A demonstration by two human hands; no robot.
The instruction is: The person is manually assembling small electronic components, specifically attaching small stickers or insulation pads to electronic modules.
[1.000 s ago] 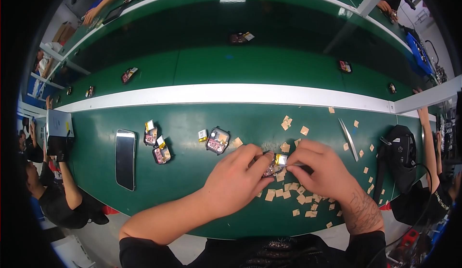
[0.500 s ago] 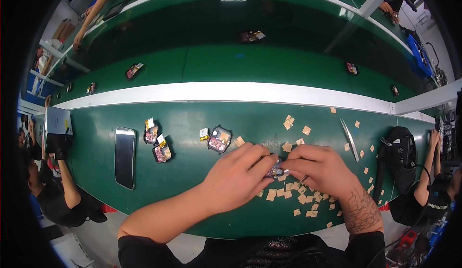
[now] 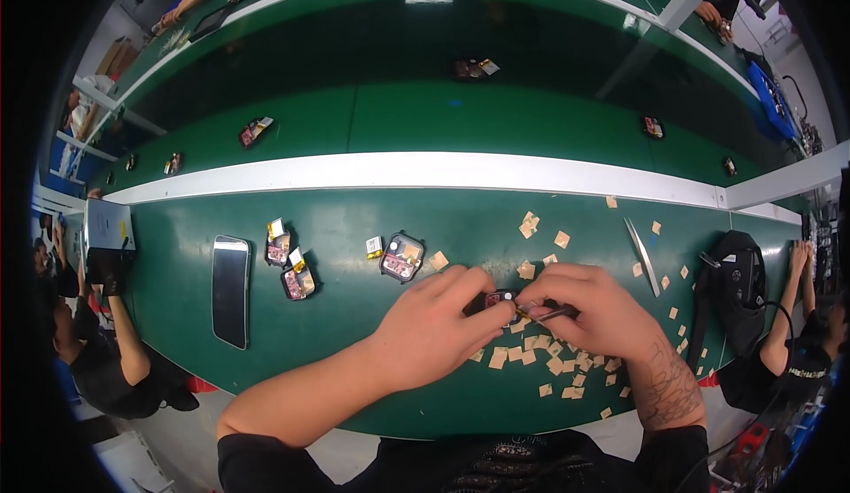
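Observation:
My left hand [image 3: 432,325] pinches a small dark square device [image 3: 496,299] over the green table [image 3: 354,227]. My right hand [image 3: 595,307] meets it from the right and holds thin tweezers [image 3: 547,314] whose tip touches the device. Several small tan paper squares [image 3: 531,351] lie scattered under and around both hands. Another open square device [image 3: 402,256] lies just left of my left hand, with a small yellow part [image 3: 374,247] beside it.
Two more small devices [image 3: 289,267] and a phone [image 3: 231,289] lie to the left. Spare tweezers [image 3: 644,256] and a black device [image 3: 737,285] lie to the right. A white strip [image 3: 425,172] bounds a conveyor carrying devices. Other people sit at both sides.
My hands stayed together over the device; the small device now shows between my fingers and the tweezers point at it. The view shifted slightly.

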